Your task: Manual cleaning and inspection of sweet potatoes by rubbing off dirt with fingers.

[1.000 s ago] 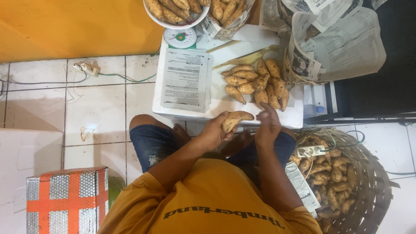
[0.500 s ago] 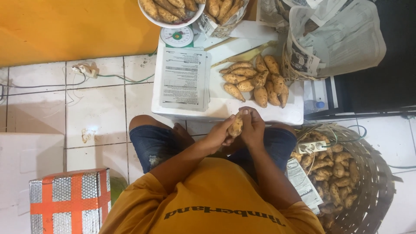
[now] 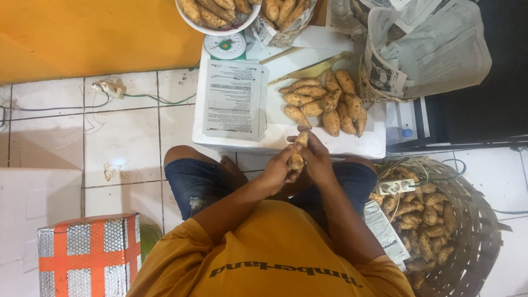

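I sit cross-legged on a tiled floor in a yellow shirt and denim shorts. Both hands meet in front of me over my lap. My left hand [image 3: 278, 170] and my right hand [image 3: 316, 159] together grip one brown sweet potato [image 3: 298, 151], held roughly upright between them. Just beyond the hands lies a pile of several sweet potatoes [image 3: 324, 104] on a low white box [image 3: 363, 147]. A stack of printed paper sheets [image 3: 234, 99] lies on the left part of that box.
A woven basket [image 3: 473, 236] holding several sweet potatoes sits at my right, with a white power strip [image 3: 397, 186] on its rim. A kitchen scale [image 3: 225, 45] with a bowl of sweet potatoes stands behind the box. Newspaper bundles [image 3: 429, 52] lie far right. An orange-and-silver box [image 3: 88, 253] sits at left.
The sweet potato has turned from lying across my hands to standing upright. My right hand has closed in around it, and both hands shifted slightly toward the white box.
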